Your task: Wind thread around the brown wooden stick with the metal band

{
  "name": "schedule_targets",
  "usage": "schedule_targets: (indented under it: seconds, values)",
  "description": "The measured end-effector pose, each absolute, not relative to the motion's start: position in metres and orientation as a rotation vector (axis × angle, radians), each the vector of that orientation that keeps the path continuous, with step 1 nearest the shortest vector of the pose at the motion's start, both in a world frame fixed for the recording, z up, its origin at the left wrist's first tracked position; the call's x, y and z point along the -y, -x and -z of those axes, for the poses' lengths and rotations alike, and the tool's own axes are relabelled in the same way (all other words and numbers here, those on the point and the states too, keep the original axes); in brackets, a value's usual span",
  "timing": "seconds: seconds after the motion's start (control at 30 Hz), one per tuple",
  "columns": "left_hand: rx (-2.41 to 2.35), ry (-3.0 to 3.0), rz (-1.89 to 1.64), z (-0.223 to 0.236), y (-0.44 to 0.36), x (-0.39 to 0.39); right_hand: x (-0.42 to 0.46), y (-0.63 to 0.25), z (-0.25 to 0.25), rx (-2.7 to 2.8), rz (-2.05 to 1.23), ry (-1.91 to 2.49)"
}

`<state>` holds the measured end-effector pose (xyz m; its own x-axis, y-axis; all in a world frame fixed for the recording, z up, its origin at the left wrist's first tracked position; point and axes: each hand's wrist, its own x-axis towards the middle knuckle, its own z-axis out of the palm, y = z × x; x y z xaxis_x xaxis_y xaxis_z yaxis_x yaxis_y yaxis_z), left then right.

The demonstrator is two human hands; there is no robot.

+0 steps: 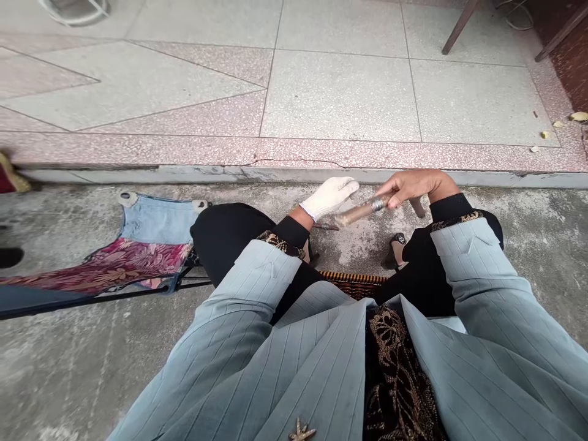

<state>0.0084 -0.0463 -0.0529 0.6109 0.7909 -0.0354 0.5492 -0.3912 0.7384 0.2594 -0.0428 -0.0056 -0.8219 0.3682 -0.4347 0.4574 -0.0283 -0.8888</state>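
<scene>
My left hand [331, 196] wears a white knit glove, its fingers curled together; whatever they may hold is hidden. My bare right hand [411, 185] is closed around one end of a wooden stick-like handle [359, 213] with a silvery band wound round it. This handle slants down to the left, its blurred far end just below the gloved hand. A brown piece [418, 207] hangs under my right palm; I cannot tell whether it is a finger or part of the tool. Close beneath the glove shows a thin dark rod [326, 226].
Between my knees is the edge of a woven wicker basket or seat [353, 283]. A folding chair with floral and denim cloth [151, 223] stands at left. Ahead runs a raised tiled step [340, 98], with wooden furniture legs [459, 27] at upper right.
</scene>
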Motion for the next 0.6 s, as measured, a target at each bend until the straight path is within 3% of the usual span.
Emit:
schedule_targets:
  seconds: [0.17,0.23,0.3,0.37,0.43,0.5,0.6]
  values:
    - [-0.990,-1.981,-0.443,0.062,-0.017,0.059,0.043,-0.259,0.003,-2.330,2.365,-1.552]
    - [-0.871,-2.001,-0.374,0.064,-0.021,0.066,0.039,-0.256,0.011,-2.354,2.324,-1.898]
    - [-0.799,-2.084,-0.261,0.066,-0.025,0.071,0.034,-0.253,0.019,-2.345,2.015,-2.230]
    - [-0.786,-2.167,-0.163,0.066,-0.026,0.074,0.030,-0.251,0.025,-2.300,1.466,-2.385]
    - [-0.833,-2.233,-0.126,0.063,-0.025,0.073,0.030,-0.247,0.028,-2.205,0.934,-2.252]
    - [-0.921,-2.289,-0.126,0.059,-0.021,0.071,0.032,-0.242,0.031,-2.107,0.661,-1.944]
    - [-1.055,-2.313,-0.155,0.053,-0.013,0.064,0.039,-0.235,0.033,-2.010,0.780,-1.489]
